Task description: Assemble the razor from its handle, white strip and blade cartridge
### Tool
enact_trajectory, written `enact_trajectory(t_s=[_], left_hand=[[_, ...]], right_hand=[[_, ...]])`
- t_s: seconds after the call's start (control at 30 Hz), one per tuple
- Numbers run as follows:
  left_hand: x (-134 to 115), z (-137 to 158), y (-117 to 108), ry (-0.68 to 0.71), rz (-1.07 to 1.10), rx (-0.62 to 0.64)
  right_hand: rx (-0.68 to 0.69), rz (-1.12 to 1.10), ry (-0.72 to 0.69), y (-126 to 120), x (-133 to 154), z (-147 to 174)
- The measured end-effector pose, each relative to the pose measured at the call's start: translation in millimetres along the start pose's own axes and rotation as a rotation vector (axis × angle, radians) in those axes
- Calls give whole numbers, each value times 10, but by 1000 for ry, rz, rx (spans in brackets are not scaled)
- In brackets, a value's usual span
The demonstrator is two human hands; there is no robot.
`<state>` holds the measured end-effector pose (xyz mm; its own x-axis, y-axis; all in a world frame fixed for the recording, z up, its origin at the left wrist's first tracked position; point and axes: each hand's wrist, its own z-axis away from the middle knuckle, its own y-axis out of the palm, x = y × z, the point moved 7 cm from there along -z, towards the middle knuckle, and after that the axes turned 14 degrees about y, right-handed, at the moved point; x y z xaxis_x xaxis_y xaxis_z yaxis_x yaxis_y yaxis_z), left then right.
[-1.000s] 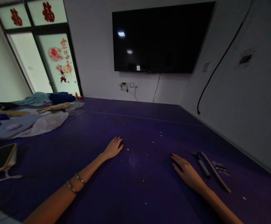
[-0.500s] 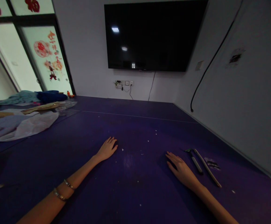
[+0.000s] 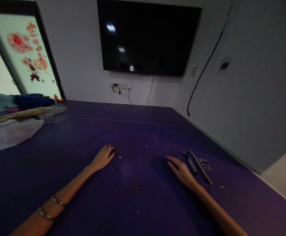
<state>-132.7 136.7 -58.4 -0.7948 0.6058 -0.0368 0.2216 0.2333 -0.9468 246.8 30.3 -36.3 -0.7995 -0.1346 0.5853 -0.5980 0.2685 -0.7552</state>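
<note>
My left hand (image 3: 103, 158) rests palm down on the purple tabletop (image 3: 123, 206), fingers stretched out and holding nothing. Two bracelets (image 3: 45, 213) circle that forearm. To the right, my right hand (image 3: 182, 171) is turned partly on its side, thumb apart from the fingers, and it too is empty. Just beyond it lies a small tool with a grey handle (image 3: 191, 164) and a thin dark head. Beside that tool is a long, slightly curved pale strip (image 3: 202, 168). A small clear packet with dark pieces in it (image 3: 205, 163) lies farther right.
Small white scraps (image 3: 120, 157) are scattered over the tabletop. At the far left lie a translucent plastic sheet (image 3: 15, 133), a brown flat package (image 3: 22, 114) and dark blue cloth (image 3: 32, 100). A black cable (image 3: 203, 75) hangs on the right wall, and a television (image 3: 148, 39) is on the back wall.
The view has turned to the right, so everything sits farther left. My right hand has tipped onto its side and its fingers have drawn closer together. My left hand looks the same.
</note>
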Motion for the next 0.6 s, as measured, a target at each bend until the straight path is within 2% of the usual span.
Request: enact_trajectory(t_s=[0.07, 0.17, 0.23, 0.3, 0.4, 0.6], left_hand=[[24, -11, 8, 5, -6, -14], [50, -29, 19, 11, -11, -18], [57, -36, 24, 12, -5, -12], [60, -40, 20, 8, 4, -12], [61, -44, 12, 1, 9, -19], [58, -52, 15, 4, -4, -9]], right_hand=[[-110, -37, 52, -283, -105, -64], [-335, -9, 249, -815, -410, -116], [-328, 37, 365, -1001, -610, -120], [-245, 90, 456, -1022, -777, -102], [-163, 186, 527, -912, -919, -51], [-16, 398, 555, -720, -927, -24]])
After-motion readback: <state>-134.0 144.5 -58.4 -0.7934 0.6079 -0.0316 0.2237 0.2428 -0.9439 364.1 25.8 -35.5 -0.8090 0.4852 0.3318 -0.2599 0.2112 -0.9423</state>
